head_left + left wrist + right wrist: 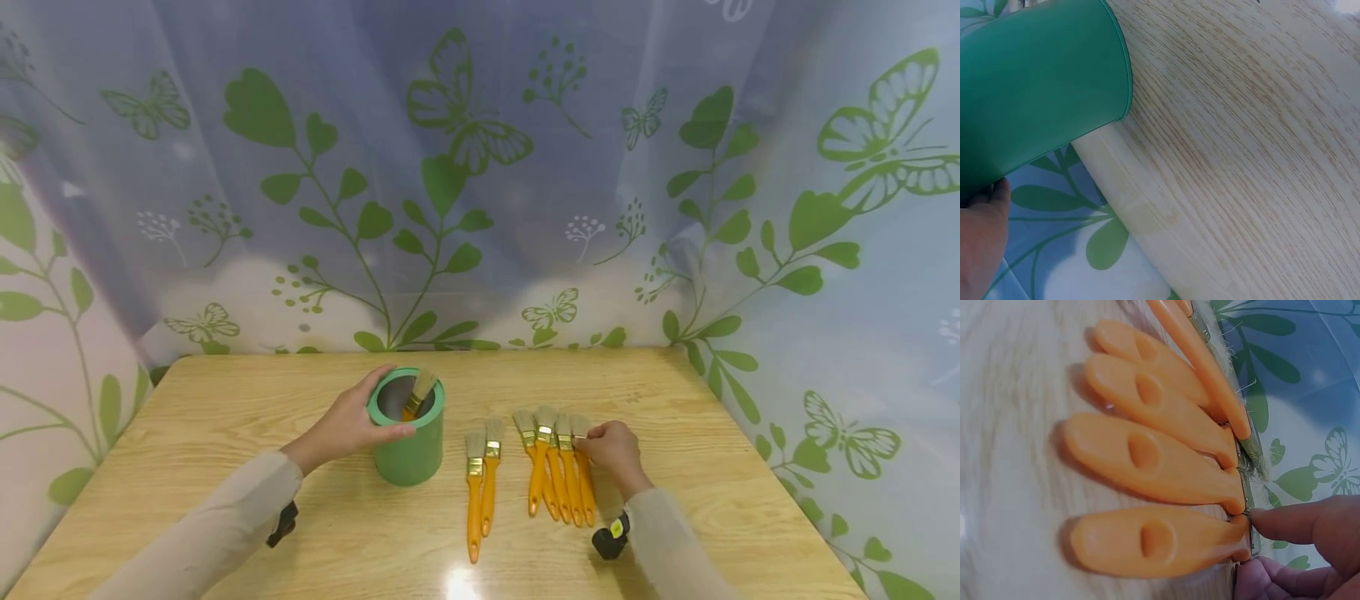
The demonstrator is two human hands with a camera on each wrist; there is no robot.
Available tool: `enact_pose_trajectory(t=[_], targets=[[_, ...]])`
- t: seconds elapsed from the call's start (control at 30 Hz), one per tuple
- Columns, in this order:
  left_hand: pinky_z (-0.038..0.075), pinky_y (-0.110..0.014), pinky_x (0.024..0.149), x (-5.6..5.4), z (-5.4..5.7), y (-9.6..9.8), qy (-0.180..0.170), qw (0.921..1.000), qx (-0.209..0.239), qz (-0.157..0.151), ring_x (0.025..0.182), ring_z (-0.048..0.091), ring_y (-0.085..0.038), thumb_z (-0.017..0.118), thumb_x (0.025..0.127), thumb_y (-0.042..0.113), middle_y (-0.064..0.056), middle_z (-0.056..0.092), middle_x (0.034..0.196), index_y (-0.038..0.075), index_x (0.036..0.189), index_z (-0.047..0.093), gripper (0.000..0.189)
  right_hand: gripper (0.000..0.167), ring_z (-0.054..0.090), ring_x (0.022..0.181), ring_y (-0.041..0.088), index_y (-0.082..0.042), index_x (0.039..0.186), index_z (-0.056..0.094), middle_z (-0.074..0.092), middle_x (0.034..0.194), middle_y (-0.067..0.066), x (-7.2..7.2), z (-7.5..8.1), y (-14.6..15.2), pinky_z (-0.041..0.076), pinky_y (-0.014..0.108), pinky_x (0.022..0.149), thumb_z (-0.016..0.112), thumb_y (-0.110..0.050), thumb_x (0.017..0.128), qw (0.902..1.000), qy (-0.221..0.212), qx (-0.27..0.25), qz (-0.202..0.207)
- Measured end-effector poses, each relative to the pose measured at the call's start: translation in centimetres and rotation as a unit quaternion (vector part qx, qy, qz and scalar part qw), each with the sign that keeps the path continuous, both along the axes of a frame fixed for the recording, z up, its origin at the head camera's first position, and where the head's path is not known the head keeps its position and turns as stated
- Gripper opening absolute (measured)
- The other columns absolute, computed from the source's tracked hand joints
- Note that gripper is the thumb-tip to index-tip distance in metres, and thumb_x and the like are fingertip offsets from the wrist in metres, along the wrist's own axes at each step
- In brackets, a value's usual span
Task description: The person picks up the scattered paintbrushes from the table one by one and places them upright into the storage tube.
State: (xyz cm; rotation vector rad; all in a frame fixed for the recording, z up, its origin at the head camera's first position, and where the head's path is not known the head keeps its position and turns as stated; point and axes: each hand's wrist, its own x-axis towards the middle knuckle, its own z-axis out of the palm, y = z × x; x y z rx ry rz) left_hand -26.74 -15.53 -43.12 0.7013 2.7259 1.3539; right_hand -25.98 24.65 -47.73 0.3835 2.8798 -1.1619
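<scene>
Green can (408,458) looks to be standing on the desk (337,533), and the left hand (356,429) is clamped round its upper part, thumb across the near side. One brush (420,390) is already in there, bristles up and poking just past the rim. Right beside the can on its right, a pair of brushes (489,492) lies flat. Further right of the can there's a fanned bunch (539,467), one overlapping its neighbours, and the right hand (615,454) has thumb and fingers pinched on the end brush (587,496), up near the metal band. Butterfly-print curtain (337,83) hangs behind the can, btw.
</scene>
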Motion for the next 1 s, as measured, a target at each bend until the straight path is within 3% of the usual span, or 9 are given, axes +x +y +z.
enact_pose_trajectory(t=[0.23,0.67,0.77,0.9,1.0], targets=[[0.048,-0.051,0.090,0.1,0.1,0.1,-0.003,1.0000,0.004,-0.001,0.116,0.055,-0.036,0.081,0.075,0.044,-0.020,0.047,0.139,0.009,0.151,0.023,0.102,0.020,0.054,0.068,0.021,0.001,0.076,0.068,0.066,0.078,0.008,-0.2,-0.4,0.2,0.045,0.031,0.056,0.075,-0.017,0.081,0.9999,0.002,0.010,0.004],[0.048,-0.051,0.090,0.1,-0.1,0.0,-0.006,1.0000,0.004,0.003,0.117,0.054,-0.035,0.081,0.074,0.045,-0.018,0.046,0.140,0.010,0.152,0.022,0.104,0.019,0.052,0.066,0.019,0.002,0.075,0.068,0.064,0.074,0.007,-0.3,-0.4,0.5,0.043,0.028,0.054,0.075,-0.015,0.080,0.9999,-0.008,0.007,-0.005],[0.048,-0.051,0.090,0.0,-0.2,0.0,-0.007,1.0000,0.005,0.002,0.117,0.054,-0.035,0.081,0.074,0.046,-0.018,0.045,0.141,0.010,0.152,0.022,0.104,0.021,0.046,0.059,0.015,-0.002,0.066,0.065,0.057,0.065,0.002,-0.4,-0.5,0.7,0.038,0.026,0.050,0.076,-0.015,0.079,1.0000,-0.006,-0.003,-0.001],[0.049,-0.051,0.090,-0.1,-0.3,0.0,-0.004,1.0000,0.001,0.005,0.117,0.054,-0.035,0.080,0.074,0.046,-0.017,0.045,0.141,0.010,0.152,0.022,0.104,0.037,0.029,0.046,0.010,-0.011,0.051,0.051,0.037,0.048,-0.005,-0.6,-0.6,1.1,0.027,0.024,0.044,0.074,-0.014,0.079,0.9995,-0.013,-0.027,0.007],[0.049,-0.050,0.089,-0.1,-0.3,0.0,-0.002,1.0000,-0.001,0.006,0.116,0.055,-0.035,0.080,0.074,0.046,-0.017,0.046,0.141,0.010,0.152,0.022,0.104,0.040,0.026,0.045,0.010,-0.013,0.048,0.046,0.032,0.045,-0.006,-0.7,-0.3,1.4,0.024,0.024,0.044,0.073,-0.014,0.078,0.9990,-0.018,-0.040,0.006]])
